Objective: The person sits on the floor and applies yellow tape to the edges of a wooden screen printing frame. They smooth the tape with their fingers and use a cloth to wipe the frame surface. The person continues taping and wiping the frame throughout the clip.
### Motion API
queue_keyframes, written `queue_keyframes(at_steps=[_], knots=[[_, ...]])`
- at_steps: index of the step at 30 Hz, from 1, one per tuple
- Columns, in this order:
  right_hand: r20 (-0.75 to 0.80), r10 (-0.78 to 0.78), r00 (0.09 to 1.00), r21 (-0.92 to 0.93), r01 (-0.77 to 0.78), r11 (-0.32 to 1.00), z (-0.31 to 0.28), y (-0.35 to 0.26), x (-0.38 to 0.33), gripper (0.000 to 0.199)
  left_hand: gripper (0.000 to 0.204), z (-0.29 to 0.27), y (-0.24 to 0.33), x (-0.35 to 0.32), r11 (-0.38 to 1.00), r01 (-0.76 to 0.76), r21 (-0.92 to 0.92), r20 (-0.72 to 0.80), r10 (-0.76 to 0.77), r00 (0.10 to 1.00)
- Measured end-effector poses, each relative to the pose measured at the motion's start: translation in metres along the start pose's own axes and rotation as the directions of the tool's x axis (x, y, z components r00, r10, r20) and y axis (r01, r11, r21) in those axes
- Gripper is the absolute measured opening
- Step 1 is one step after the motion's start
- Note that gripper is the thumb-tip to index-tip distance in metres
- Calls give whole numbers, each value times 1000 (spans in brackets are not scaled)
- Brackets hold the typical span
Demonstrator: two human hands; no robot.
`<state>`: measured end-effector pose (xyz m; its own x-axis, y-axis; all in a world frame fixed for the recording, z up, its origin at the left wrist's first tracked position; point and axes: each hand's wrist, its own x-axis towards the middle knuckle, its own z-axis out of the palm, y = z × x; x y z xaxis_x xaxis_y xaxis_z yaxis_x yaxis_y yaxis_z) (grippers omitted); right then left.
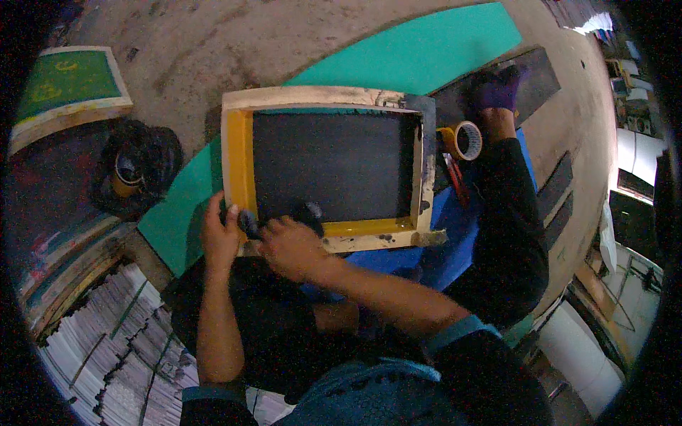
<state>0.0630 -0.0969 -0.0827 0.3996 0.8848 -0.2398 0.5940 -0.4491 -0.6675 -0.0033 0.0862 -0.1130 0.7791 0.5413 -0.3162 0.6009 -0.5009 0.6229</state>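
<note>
A wooden frame (298,97) with dark mesh stretched across it lies before me, its inner left and lower sides lined with yellow. My left hand (222,234) grips the frame's near left corner, thumb on top and fingers around the outer edge. Inside that corner, my right hand (290,248) is closed on a dark cloth (308,215) pressed near the lower yellow edge. Much of the cloth is hidden by the fingers. A roll of tape (468,140) and a slim red-handled tool (455,179) rest just right of the frame.
Green board (405,50) and blue sheet (455,227) lie under the frame. My right leg stretches along its right side. At left are another green-meshed frame (114,106), a black plastic bag (160,153) around a container, and paper stacks (106,355). Dark boards (543,82) lie far right.
</note>
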Motion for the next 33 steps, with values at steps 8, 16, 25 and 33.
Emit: queue_keyframes(at_steps=[8,16,25,33], knots=[[159,309,938,-358,-237,903,-101,68,-112,33,45,-10,9,-1,997,-59,-40,-7,59,998],[-143,487,862,-125,-504,855,-134,120,-135,39,46,-7,5,2,1000,-20,-13,13,20,1000],[-268,-216,939,-562,30,827,-166,104,-128,17,48,-8,3,5,997,-42,-72,22,44,999],[211,147,966,-546,-9,838,-103,141,-167,31,44,1,-12,9,989,-147,-24,-48,145,988]])
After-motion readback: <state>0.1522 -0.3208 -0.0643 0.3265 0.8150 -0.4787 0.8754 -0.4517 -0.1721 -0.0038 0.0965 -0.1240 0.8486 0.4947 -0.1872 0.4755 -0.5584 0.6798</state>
